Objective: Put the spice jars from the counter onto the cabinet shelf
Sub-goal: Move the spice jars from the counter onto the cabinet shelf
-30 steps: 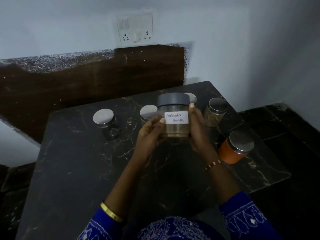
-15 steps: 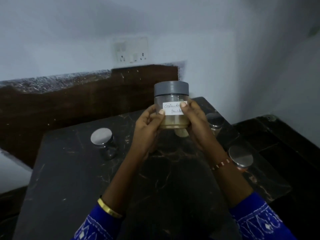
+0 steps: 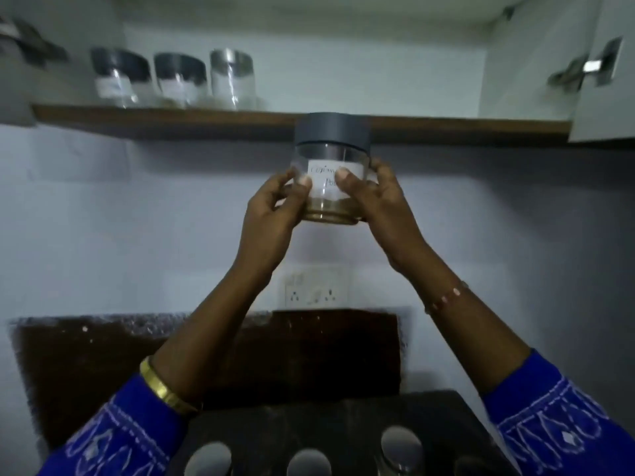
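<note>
Both hands hold up a clear coriander powder jar (image 3: 331, 156) with a grey lid and a white handwritten label. My left hand (image 3: 275, 214) grips its left side and my right hand (image 3: 381, 204) its right side. The jar's lid is level with the wooden front edge of the cabinet shelf (image 3: 446, 127). Three jars (image 3: 175, 79) stand in a row on the shelf's left part. Silver lids of more spice jars (image 3: 400, 444) show on the dark counter (image 3: 343, 417) at the bottom.
An open cabinet door (image 3: 604, 67) with a metal handle hangs at the upper right. A wall socket plate (image 3: 314, 286) sits on the white wall below the jar. A dark backsplash panel (image 3: 103, 355) runs behind the counter.
Both hands have lifted the coriander jar from just above the counter up to shelf height. The view has tilted upward, bringing the cabinet shelf into sight.
</note>
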The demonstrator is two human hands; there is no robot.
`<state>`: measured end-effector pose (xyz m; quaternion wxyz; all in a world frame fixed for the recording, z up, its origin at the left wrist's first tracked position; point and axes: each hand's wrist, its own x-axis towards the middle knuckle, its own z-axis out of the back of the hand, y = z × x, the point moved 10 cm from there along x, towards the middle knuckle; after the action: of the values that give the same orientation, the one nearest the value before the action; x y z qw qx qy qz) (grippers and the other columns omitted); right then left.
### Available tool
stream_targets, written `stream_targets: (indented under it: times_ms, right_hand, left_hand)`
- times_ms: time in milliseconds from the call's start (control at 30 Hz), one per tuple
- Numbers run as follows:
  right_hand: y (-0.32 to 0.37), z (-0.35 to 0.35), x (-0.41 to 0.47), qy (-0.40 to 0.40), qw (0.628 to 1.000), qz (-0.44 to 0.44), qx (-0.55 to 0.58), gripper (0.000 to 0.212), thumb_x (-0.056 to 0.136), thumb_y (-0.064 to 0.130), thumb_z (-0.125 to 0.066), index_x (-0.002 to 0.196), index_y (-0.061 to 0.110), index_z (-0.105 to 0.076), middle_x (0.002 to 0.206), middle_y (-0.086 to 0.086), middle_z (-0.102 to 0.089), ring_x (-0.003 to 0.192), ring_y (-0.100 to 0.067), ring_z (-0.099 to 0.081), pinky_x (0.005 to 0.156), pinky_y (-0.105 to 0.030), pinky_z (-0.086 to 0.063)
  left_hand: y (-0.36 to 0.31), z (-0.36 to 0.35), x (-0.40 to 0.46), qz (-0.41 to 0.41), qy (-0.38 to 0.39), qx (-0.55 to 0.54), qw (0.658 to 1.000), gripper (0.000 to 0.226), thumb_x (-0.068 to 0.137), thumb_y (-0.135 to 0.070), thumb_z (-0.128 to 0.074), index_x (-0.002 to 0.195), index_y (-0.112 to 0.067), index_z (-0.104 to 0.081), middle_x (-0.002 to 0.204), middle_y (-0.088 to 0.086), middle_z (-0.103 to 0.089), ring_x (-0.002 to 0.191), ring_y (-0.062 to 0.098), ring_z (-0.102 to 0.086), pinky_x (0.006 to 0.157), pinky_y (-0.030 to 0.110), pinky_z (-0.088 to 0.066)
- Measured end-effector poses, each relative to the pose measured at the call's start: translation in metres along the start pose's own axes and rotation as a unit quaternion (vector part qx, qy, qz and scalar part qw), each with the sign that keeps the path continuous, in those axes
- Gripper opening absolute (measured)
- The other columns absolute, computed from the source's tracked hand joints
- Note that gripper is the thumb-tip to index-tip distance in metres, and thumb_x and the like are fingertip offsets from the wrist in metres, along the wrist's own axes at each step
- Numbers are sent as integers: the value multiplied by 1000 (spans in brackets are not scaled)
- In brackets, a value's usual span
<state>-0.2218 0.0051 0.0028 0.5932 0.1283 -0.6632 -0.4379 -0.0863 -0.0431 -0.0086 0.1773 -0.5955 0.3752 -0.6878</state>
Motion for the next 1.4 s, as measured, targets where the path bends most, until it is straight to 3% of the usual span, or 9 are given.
stream_targets:
  times_ms: [267, 467, 633, 800, 900, 1067, 1200, 1333, 1400]
  right_hand:
    - [82, 2, 104, -32, 991, 113, -69, 50, 86, 40, -62, 128, 18, -46, 100, 3, -59, 98, -19, -64, 84, -31, -53]
    - [74, -15, 152, -8, 986, 125, -112, 44, 91, 29, -57, 130, 15, -46, 96, 8, -57, 76, 5, -52, 63, -3, -43]
    - [48, -35, 183, 13, 985, 96, -144, 45, 92, 31, -54, 132, 12, -43, 120, -10, -61, 101, -20, -58, 91, -33, -48]
    - [30, -49, 213, 46, 972, 59, -225, 43, 93, 33, -52, 129, 9, -50, 125, -10, -60, 116, -27, -55, 94, -34, -44]
    - [19, -48, 230, 43, 956, 21, -289, 41, 94, 31, -51, 123, 1, -53, 123, -17, -59, 115, -30, -54, 77, -26, -36]
    - [0, -47, 251, 40, 936, -34, -349, 16, 92, 8, -49, 97, -3, -59, 87, -15, -56, 83, -26, -52, 50, -20, -30]
    - [-4, -45, 256, 56, 921, -61, -380, 20, 93, 4, -43, 75, 1, -53, 115, -25, -62, 55, -17, -40, 48, -22, -29]
    - [-11, -52, 258, 87, 892, -83, -435, 30, 94, 3, -40, 120, -6, -54, 129, -21, -55, 84, -23, -46, 50, -19, -28]
    - [-13, -57, 261, 108, 884, -81, -447, 32, 95, 3, -40, 122, -5, -53, 130, -20, -55, 93, -24, -50, 52, -18, -28]
  left_hand:
    - [-71, 14, 105, -88, -39, 55, 994, 36, 93, -28, -49, 124, -8, -54, 115, 12, -63, 97, 18, -60, 90, 34, -49]
    - [-66, 22, 156, -83, -62, 98, 990, 41, 93, -17, -50, 134, -14, -43, 102, 3, -58, 87, 14, -58, 82, 28, -49]
    - [-46, 32, 186, -88, -76, 146, 982, 44, 93, -18, -50, 136, -14, -41, 120, 10, -58, 106, 19, -57, 84, 28, -46]
    - [-23, 36, 218, -45, -40, 258, 964, 54, 89, -21, -58, 138, -11, -39, 118, 15, -63, 109, 30, -60, 98, 41, -46]
    - [-15, 35, 236, -25, -17, 344, 939, 64, 83, -18, -65, 139, -8, -36, 126, 16, -59, 117, 28, -56, 101, 37, -42]
    - [2, 27, 255, 13, 37, 443, 896, 56, 86, -9, -57, 138, -3, -36, 134, 15, -52, 123, 29, -49, 102, 34, -40]
    - [9, 28, 265, 54, 76, 396, 914, 50, 93, -10, -49, 140, -3, -33, 143, 16, -43, 125, 29, -49, 107, 38, -39]
    - [17, 25, 268, 88, 88, 343, 931, 41, 96, -6, -41, 136, -1, -37, 133, 14, -49, 110, 24, -53, 82, 26, -47]
    - [23, 27, 272, 105, 86, 313, 940, 33, 95, -7, -40, 127, -4, -44, 119, 13, -52, 101, 23, -53, 81, 27, -47]
